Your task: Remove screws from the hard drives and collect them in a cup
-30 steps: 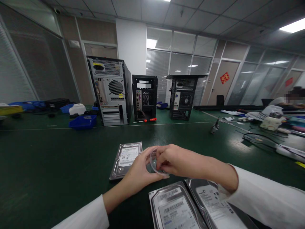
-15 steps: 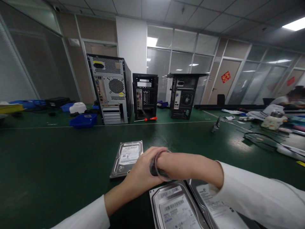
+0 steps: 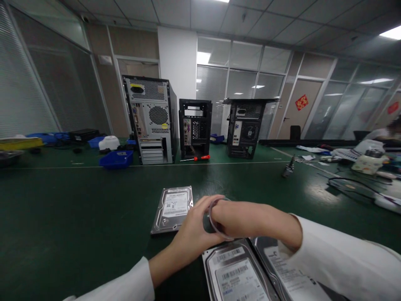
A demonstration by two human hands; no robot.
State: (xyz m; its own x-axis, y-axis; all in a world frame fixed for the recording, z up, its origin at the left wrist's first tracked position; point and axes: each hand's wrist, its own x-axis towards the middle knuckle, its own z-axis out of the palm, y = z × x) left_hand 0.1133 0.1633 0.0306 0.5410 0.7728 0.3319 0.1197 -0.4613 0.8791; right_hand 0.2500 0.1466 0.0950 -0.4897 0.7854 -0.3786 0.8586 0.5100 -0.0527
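My left hand [image 3: 194, 230] is wrapped round a small round container with a clear rim [image 3: 207, 222], tilted with its mouth toward the right. My right hand [image 3: 230, 217] reaches into that mouth, its fingers hidden inside. What the container holds cannot be seen. Just behind my left hand, a silver hard drive [image 3: 175, 202] with a white label lies flat on the green table. Below the hands lie a second hard drive [image 3: 241, 274] and a third hard drive [image 3: 288, 267] side by side, the third partly covered by my right sleeve.
Three computer cases, a large one [image 3: 150, 117], a small open one [image 3: 196, 129] and one with a panel on top [image 3: 244, 129], stand at the back. A red screwdriver [image 3: 202, 158], a blue bin [image 3: 116, 159] and cables [image 3: 354, 184] lie around. A person sits far right.
The whole scene has shifted slightly right in view as the camera turned. Both hands keep nearly the same pose at the container.
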